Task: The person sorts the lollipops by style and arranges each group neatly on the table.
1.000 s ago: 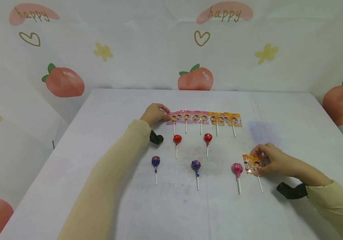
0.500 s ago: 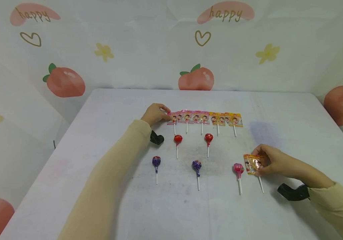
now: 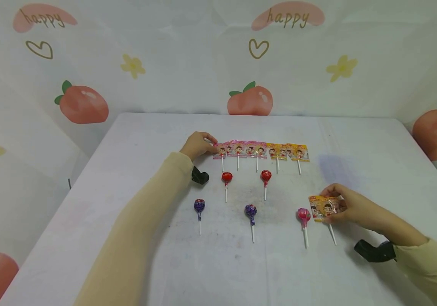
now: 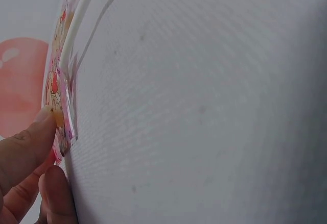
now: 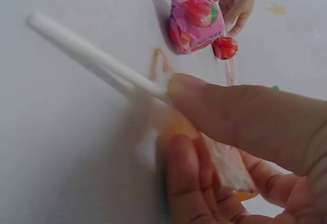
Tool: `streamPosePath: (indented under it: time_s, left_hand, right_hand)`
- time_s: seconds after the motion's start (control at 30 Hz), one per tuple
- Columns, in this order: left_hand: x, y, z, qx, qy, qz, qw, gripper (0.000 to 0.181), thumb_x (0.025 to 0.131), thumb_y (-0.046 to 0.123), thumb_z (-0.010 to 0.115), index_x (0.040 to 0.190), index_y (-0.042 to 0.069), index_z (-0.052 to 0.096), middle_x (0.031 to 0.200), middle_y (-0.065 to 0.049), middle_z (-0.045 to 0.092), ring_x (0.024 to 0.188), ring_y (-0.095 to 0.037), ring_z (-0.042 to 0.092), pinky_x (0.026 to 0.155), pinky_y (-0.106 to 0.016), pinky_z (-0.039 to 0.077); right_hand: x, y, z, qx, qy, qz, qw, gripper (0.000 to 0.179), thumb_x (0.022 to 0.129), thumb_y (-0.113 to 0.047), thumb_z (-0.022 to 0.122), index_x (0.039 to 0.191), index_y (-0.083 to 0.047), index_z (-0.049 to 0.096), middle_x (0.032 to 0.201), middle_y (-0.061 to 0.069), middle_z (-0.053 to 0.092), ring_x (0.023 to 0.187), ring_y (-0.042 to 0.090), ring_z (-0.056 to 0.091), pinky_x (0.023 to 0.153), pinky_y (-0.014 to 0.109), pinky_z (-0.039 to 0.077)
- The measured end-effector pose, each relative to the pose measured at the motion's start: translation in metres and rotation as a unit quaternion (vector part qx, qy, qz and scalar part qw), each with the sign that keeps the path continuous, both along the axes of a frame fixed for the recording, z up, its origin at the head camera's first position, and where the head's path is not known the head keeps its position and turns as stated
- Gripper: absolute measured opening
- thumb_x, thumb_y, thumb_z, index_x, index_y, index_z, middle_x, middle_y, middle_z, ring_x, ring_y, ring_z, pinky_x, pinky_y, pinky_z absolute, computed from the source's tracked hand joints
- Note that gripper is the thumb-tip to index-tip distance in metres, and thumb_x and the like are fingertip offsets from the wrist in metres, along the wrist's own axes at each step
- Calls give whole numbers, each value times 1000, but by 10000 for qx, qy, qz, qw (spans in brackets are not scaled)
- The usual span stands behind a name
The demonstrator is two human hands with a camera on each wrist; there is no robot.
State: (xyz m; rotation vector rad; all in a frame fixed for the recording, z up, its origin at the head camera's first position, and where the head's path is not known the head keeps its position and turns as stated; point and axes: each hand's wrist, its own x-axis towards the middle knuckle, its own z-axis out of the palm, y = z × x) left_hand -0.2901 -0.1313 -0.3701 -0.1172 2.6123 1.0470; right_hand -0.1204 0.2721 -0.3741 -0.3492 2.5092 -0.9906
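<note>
At the left end of a back row, my left hand (image 3: 198,145) pinches the edge of a pink flat-wrapped lollipop (image 3: 220,150). The left wrist view shows the thumb (image 4: 31,141) on its pink wrapper (image 4: 57,96). My right hand (image 3: 350,206) holds an orange flat-wrapped lollipop (image 3: 323,208) between thumb and fingers, its white stick (image 5: 97,55) pointing toward the front. Part of that wrapper is hidden behind the fingers. Just left of it lies a round pink lollipop (image 3: 303,215), its stick also toward the front.
More pink lollipops (image 3: 238,148) and orange lollipops (image 3: 297,152) continue the back row. Two red lollipops (image 3: 226,177) lie in front of them, and two purple lollipops (image 3: 251,211) nearer still. All lie on a white table (image 3: 210,272) before a peach-printed cloth (image 3: 187,51).
The orange lollipop has turned slightly in my right hand, its wrapper facing the view more plainly, and the right wrist has dropped a little. My left hand stays on the pink lollipop.
</note>
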Motion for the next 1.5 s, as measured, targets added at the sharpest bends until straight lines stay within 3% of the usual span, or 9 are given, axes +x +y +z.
streamPosePath:
  time_s: [0.17,0.4,0.53,0.73,0.9,1.0,1.1,1.23,1.5]
  left_hand:
    - [-1,0,-1,6,-5,-1,10000,31,83,23,76,112,14,68,124,-8,57,112,-25,45,104,-41,36]
    - [-1,-1,-2,36,-10,-2,10000,32,83,24,77,112,14,68,127,-8,56,114,-25,46,106,-41,35]
    - [0,-1,-1,57,-1,-4,10000,31,84,23,76,112,14,68,125,-8,57,111,-24,46,103,-40,37]
    - [1,-1,0,140,-37,16,9999,31,83,21,76,113,14,68,125,-7,56,109,-23,45,101,-39,37]
    - [1,-1,1,152,-47,32,9999,31,83,21,76,112,14,68,129,-7,55,114,-24,45,105,-41,35]
    - [0,-1,0,145,-51,43,9999,31,83,22,76,112,14,68,129,-8,55,114,-25,45,106,-41,35]
    - [1,-1,0,127,-39,20,9999,31,83,22,77,112,14,68,128,-8,55,113,-24,45,105,-41,36]
    - [0,-1,-1,94,-25,1,10000,31,83,23,77,112,15,69,126,-8,56,111,-24,46,103,-41,37]
    - [2,-2,-1,231,6,-2,9997,31,83,21,77,111,14,69,122,-7,58,108,-23,46,103,-41,37]
  right_hand:
    - [1,0,0,-471,-308,-176,9983,66,77,-17,81,127,1,42,118,20,52,89,13,58,72,21,46]
    - [0,3,-6,-548,3,-223,9982,58,82,-14,76,128,3,46,128,27,49,104,25,58,74,18,46]
    - [0,5,-7,-607,143,-419,9972,52,85,-13,74,126,3,47,129,23,48,101,15,59,74,18,47]
    - [-2,4,-4,-492,216,-641,9965,51,88,-18,71,129,2,48,132,25,47,104,25,61,73,18,48]
    - [-7,2,1,-503,226,-859,9948,53,88,-17,71,131,1,46,131,23,47,98,10,60,73,17,48]
    - [-13,0,7,-374,162,-992,9942,58,90,-22,70,136,-1,43,135,25,43,107,25,59,78,20,50]
    - [-17,1,14,-351,191,-1112,9930,60,91,-25,68,139,-3,41,137,26,41,108,25,58,78,18,49]
    - [-24,3,23,-511,357,-1320,9893,57,91,-29,68,137,-8,41,135,23,44,92,-2,54,72,11,46]
    - [-38,5,33,-627,667,-1646,9821,56,92,-34,66,138,-13,42,138,25,44,90,-6,51,71,8,44]
